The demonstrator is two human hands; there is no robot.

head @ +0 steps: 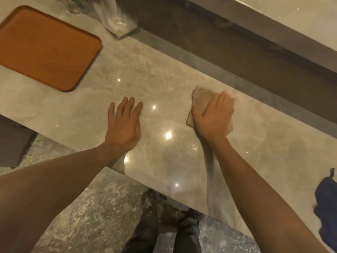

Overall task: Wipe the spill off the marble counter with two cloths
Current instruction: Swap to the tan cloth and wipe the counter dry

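The glossy grey marble counter [164, 73] runs diagonally across the view. My right hand [213, 115] lies flat on a crumpled beige cloth [200, 95] and presses it onto the counter right of centre. My left hand [124, 125] rests palm down on the bare marble, fingers spread, holding nothing. A dark blue cloth [326, 199] lies bunched at the counter's right edge, away from both hands. I cannot make out a distinct spill on the shiny surface.
An orange-brown tray [45, 50] sits on the counter at the far left. A clear plastic bag [116, 21] stands at the back near a dark recessed channel [237, 57]. Below the counter's front edge are a speckled floor and my legs [164, 234].
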